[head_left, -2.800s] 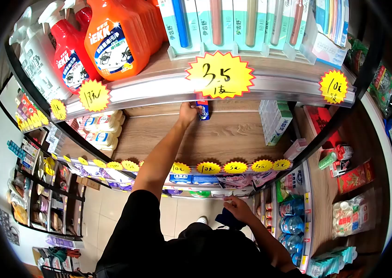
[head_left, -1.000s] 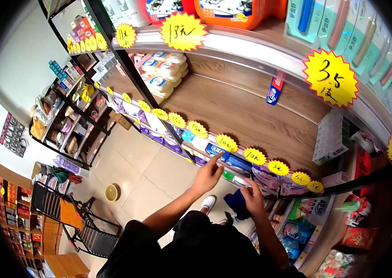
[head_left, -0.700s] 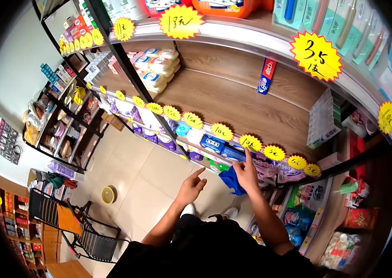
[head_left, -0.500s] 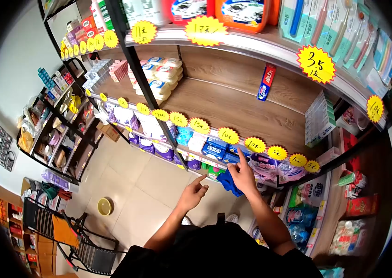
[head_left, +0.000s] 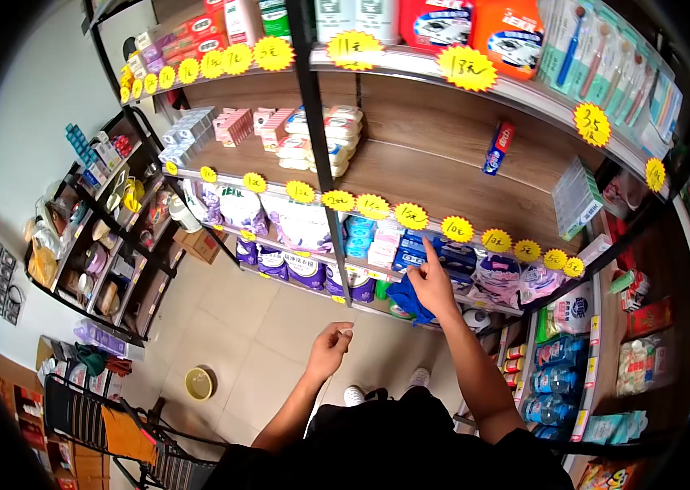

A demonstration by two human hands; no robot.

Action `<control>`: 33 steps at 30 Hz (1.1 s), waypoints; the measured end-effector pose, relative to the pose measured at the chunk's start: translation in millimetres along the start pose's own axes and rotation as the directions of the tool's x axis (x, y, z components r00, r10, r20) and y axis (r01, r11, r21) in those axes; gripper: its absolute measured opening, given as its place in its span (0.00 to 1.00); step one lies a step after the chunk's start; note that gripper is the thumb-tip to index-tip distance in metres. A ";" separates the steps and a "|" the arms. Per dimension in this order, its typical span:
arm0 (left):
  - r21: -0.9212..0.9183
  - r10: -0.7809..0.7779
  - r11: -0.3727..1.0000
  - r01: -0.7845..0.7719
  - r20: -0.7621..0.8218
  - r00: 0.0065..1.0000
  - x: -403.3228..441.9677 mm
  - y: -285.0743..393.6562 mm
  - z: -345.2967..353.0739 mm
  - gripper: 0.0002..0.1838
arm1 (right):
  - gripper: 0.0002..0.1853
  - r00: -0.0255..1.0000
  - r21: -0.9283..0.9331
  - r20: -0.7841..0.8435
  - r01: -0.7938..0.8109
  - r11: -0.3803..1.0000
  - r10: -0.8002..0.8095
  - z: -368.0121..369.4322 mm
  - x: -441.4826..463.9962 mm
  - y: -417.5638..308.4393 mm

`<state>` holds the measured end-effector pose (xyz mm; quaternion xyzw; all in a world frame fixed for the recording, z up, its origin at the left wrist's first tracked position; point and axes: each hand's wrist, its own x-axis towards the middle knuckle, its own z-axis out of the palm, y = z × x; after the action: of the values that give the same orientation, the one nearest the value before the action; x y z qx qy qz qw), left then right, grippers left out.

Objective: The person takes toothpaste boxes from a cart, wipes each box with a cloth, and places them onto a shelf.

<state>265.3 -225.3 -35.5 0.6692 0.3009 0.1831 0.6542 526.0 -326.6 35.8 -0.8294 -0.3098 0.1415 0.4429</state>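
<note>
My right hand [head_left: 434, 287] is raised in front of the lower shelf with its index finger stretched up. Its other fingers are curled round a bunched blue cloth [head_left: 410, 299], which hangs out on the left of the hand. Behind the finger lie blue packs [head_left: 451, 255] under yellow price tags [head_left: 457, 229]. My left hand [head_left: 330, 349] is lower and further left, over the tiled floor, its fingers curled in toward the thumb. No object shows in it.
A wooden shelf [head_left: 426, 175] holds a red and blue toothpaste box [head_left: 498, 149], white wrapped packs [head_left: 341, 139] and a pale green box [head_left: 577, 198]. Bottles stand above. A folding chair [head_left: 128, 433] and a yellowish bowl [head_left: 199, 382] are on the floor at left.
The view has shifted, so the shelves sit further right. My left hand's fingers have curled in from a looser, pointing shape. The blue cloth has moved with my right hand, up against the shelf.
</note>
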 end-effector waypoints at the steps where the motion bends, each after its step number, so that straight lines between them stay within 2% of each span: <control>1: -0.003 0.001 1.000 -0.001 -0.010 1.000 -1.7 -5.0 -7.0 0.12 | 0.42 1.000 0.003 0.025 0.004 1.000 -0.004 9.0 1.8 -7.8; 3: -0.104 0.005 0.995 -0.006 -0.009 1.000 -6.1 -11.8 -19.2 0.10 | 0.42 1.000 -0.024 0.016 0.002 1.000 -0.001 30.3 14.0 -10.4; 6: -0.149 0.013 0.989 -0.015 -0.021 1.000 -14.1 -11.7 -38.5 0.11 | 0.41 1.000 -0.045 0.028 0.012 0.999 -0.011 48.2 17.4 -23.2; 8: -0.131 0.016 0.991 -0.025 -0.068 0.998 -22.5 -11.2 -49.3 0.11 | 0.40 0.996 -0.006 0.081 0.045 0.999 -0.044 54.9 10.4 -46.7; 9: -0.108 0.020 0.994 -0.031 -0.104 0.994 -27.7 -11.6 -56.2 0.11 | 0.40 0.988 0.015 0.079 0.128 0.992 -0.129 65.4 10.8 -46.5; 11: -0.093 0.027 0.995 -0.046 -0.195 0.980 -31.7 -23.4 -64.8 0.15 | 0.40 0.970 0.069 0.125 0.199 0.977 -0.207 88.2 18.3 -46.4; 13: -0.050 0.049 0.997 -0.059 -0.171 0.984 -39.9 -24.6 -75.2 0.17 | 0.39 0.940 0.125 0.078 0.321 0.939 -0.332 133.4 43.7 -1.1; 14: -0.046 0.053 0.997 -0.065 -0.218 0.974 -45.1 -21.4 -84.3 0.17 | 0.38 0.953 0.066 0.142 0.260 0.963 -0.267 135.9 35.3 -18.3; 15: -0.021 -0.027 1.000 0.023 -0.194 0.981 -50.3 -15.2 -91.4 0.17 | 0.37 0.961 -0.005 0.195 0.201 0.980 -0.196 127.4 23.0 -41.1; 16: 0.002 -0.109 0.994 0.111 -0.166 0.980 -53.7 -10.9 -96.0 0.17 | 0.36 0.952 0.014 0.219 0.217 0.976 -0.215 129.1 14.4 -51.8; 17: -0.004 -0.105 0.994 0.106 -0.198 0.975 -56.0 -8.9 -100.0 0.17 | 0.33 0.935 0.070 0.250 0.243 0.967 -0.253 134.0 6.6 -57.2; 20: -0.043 -0.134 0.991 0.128 -0.274 0.952 -67.5 -7.7 -110.1 0.19 | 0.32 0.880 0.253 0.385 0.189 0.949 -0.278 154.8 -26.6 -86.0; 22: -0.104 -0.057 0.994 0.025 -0.318 0.946 -72.7 -8.9 -113.4 0.17 | 0.30 0.809 0.302 0.474 0.220 0.928 -0.346 162.2 -49.1 -114.5; 23: -0.108 -0.055 0.994 0.019 -0.341 0.938 -76.7 -8.7 -115.8 0.17 | 0.30 0.763 0.391 0.518 0.191 0.900 -0.387 165.4 -59.9 -130.0; 26: -0.154 -0.020 0.987 -0.044 -0.387 0.922 -93.0 -6.0 -123.8 0.13 | 0.29 0.674 0.513 0.523 0.240 0.824 -0.522 177.8 -84.7 -158.1; 29: -0.193 0.024 0.972 -0.133 -0.483 0.875 -109.8 -8.0 -129.7 0.13 | 0.31 0.616 0.516 0.514 0.334 0.789 -0.597 191.6 -94.3 -165.9; 30: -0.180 0.033 0.973 -0.143 -0.505 0.863 -116.5 -8.7 -131.9 0.12 | 0.31 0.619 0.507 0.553 0.281 0.815 -0.557 191.1 -99.3 -174.1; 33: -0.178 0.018 0.974 -0.140 -0.555 0.832 -129.7 -9.0 -135.3 0.12 | 0.31 0.595 0.490 0.581 0.290 0.822 -0.556 202.8 -102.1 -173.5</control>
<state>79.8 -205.4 -14.8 0.5269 0.4266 0.4256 0.5994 276.9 -188.5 59.3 -0.5203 -0.6150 0.3863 0.4493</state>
